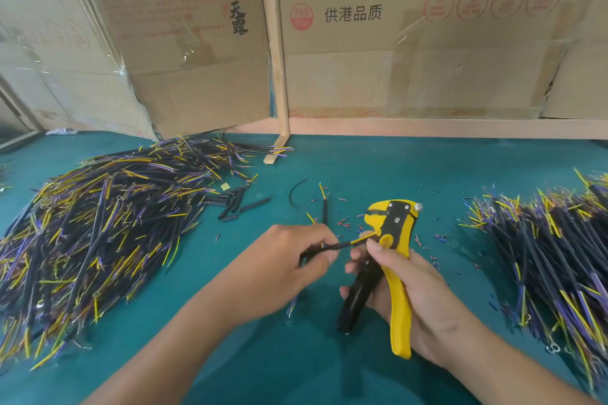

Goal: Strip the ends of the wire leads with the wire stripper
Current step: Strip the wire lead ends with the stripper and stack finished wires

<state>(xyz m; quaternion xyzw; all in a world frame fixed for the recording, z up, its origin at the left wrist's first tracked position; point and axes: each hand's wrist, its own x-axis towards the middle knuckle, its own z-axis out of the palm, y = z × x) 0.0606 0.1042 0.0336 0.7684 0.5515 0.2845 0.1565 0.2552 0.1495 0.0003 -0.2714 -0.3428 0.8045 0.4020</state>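
My right hand (408, 293) grips a yellow-and-black wire stripper (391, 240) by its handles, jaws pointing up and left. My left hand (296, 260) pinches a black-sheathed wire lead (332, 246) just left of the tool. The lead's yellow inner wire (360, 239) reaches into the stripper's jaws. A large pile of black, yellow and purple leads (98, 230) lies on the left of the teal table (394, 168). A second pile of leads (559, 256) lies on the right.
Short black sleeve pieces (237, 204) and a loose curved black wire (296, 191) lie beyond my hands. Tiny insulation scraps (345, 223) dot the mat around the tool. Cardboard boxes (411, 43) and a wooden frame post (278, 59) close off the back.
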